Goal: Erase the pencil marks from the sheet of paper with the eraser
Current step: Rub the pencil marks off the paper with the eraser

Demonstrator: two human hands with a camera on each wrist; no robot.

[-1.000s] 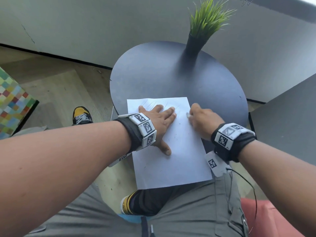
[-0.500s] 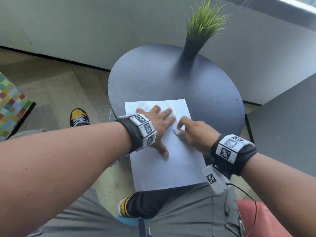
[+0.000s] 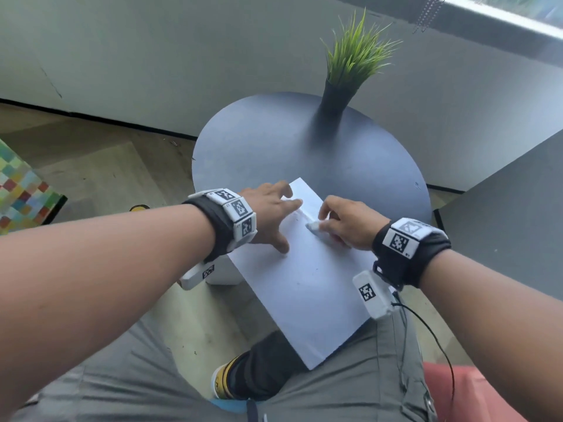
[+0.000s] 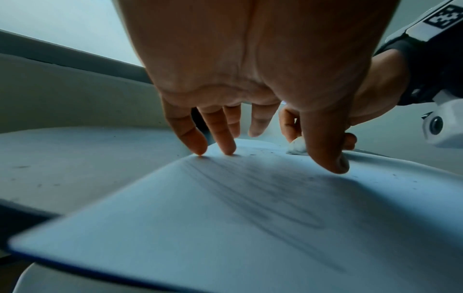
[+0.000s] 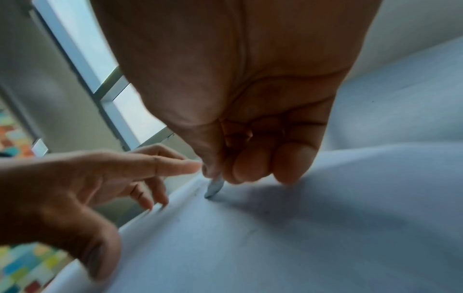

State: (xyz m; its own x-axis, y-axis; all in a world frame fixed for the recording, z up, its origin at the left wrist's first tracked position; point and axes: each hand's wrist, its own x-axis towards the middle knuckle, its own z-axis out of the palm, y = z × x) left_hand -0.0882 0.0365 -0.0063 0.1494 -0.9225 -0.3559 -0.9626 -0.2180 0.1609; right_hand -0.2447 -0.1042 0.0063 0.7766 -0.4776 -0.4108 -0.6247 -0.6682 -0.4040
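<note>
Round dark table fills my view, a potted grass plant at its far side; the sheet of paper lies askew, its near corner hanging off over the lap. My left hand presses it with fingers spread straight; faint pencil marks run beneath. My right hand pinches the white eraser against the paper's far end.
</note>
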